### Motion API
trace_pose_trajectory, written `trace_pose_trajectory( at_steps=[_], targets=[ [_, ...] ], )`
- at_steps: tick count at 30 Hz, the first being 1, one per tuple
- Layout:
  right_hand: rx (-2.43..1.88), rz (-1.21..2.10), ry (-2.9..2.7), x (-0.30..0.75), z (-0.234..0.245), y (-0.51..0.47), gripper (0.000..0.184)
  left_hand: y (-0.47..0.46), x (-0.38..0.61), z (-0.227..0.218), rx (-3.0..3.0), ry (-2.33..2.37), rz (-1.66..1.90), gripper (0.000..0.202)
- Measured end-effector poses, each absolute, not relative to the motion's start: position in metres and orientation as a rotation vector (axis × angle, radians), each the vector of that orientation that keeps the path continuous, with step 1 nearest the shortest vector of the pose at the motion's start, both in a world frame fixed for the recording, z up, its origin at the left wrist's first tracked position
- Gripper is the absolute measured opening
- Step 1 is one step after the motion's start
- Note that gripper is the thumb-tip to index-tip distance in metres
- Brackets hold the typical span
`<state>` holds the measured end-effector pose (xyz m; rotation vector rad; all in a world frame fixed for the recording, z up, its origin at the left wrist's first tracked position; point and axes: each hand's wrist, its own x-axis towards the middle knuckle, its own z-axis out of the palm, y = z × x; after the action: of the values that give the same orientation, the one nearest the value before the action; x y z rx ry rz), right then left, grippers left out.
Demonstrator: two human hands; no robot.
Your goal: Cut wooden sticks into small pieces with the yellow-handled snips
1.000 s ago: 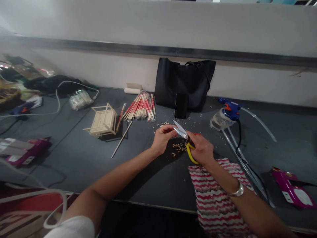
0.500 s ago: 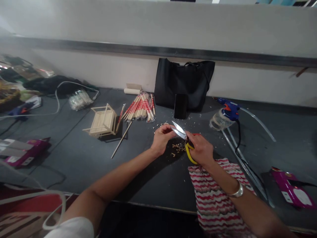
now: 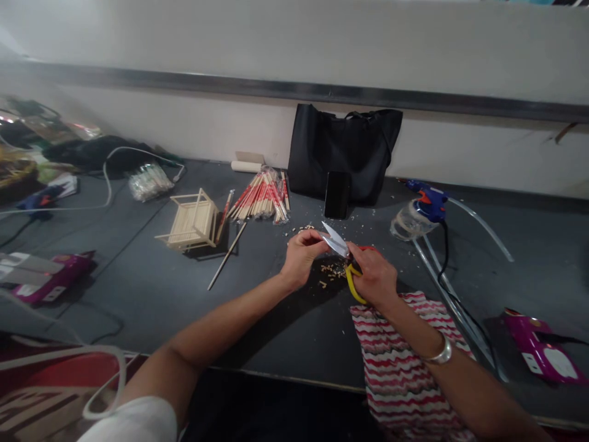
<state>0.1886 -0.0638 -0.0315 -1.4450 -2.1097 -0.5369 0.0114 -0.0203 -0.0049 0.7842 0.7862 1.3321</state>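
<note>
My right hand (image 3: 375, 276) grips a pair of scissors (image 3: 337, 240) with yellow and red handles, its blades parted and pointing up and left. Close to the blades, my left hand (image 3: 301, 258) is closed in a pinch; whatever lies between its fingertips is too small to make out. Small cut wooden bits (image 3: 332, 270) lie scattered on the table beneath the scissors. To the left stands a small frame built of wooden sticks (image 3: 193, 224). A single loose stick (image 3: 227, 256) rests between that frame and my left hand.
Behind are wrapped chopsticks (image 3: 262, 196), a black bag (image 3: 343, 153) and a phone (image 3: 337, 195) leaning on it. At right, a blue glue gun (image 3: 427, 199) sits on a jar near clear glue sticks and a purple power strip (image 3: 543, 350). A striped cloth (image 3: 405, 368) overhangs the front edge.
The view has shifted slightly. Both hands stay almost in place, with the scissors still held and their blades parted.
</note>
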Motion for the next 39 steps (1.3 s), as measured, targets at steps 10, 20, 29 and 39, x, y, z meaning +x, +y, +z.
trace_pose_trajectory(
  at_steps=[10, 20, 29, 39],
  targets=[
    [-1.468, -0.566, -2.096, 0.187, -0.034, -0.064, 0.043, -0.023, 0.013, -0.005, 0.779, 0.783, 1.363, 0.028],
    [-1.465, -0.319, -2.032, 0.191, -0.042, -0.061, 0.041, -0.020, 0.012, -0.003, 0.798, 0.810, 1.361, 0.023],
    [-1.518, -0.322, -2.069, 0.189, -0.037, -0.063, 0.051, -0.021, 0.013, -0.007, 0.782, 0.774, 1.365, 0.026],
    [-1.477, -0.389, -2.095, 0.190, -0.035, -0.063, 0.047, -0.020, 0.012, -0.005, 0.762, 0.773, 1.353, 0.023]
  ],
)
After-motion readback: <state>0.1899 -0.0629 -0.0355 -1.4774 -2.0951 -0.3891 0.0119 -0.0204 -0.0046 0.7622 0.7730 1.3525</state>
